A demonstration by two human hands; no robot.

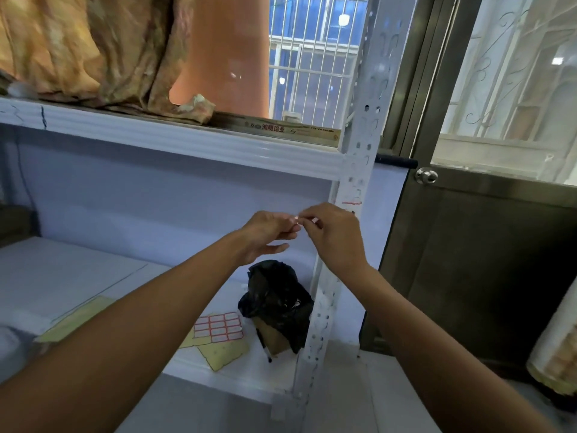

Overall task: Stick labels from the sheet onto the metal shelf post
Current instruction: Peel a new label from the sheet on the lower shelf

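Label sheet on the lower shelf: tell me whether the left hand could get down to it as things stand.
Probably yes. The label sheet lies uncovered on the shelf, with the black bag beside it, not over it. The left hand is raised at the right hand, fingers pinched together, so it must free itself first.

Two bare forearms rise from the lower edge of the frame toward its centre. No sleeve shows on either. The left hand (pixel 270 232) and right hand (pixel 332 235) are bare, and their short fingernails look pale.
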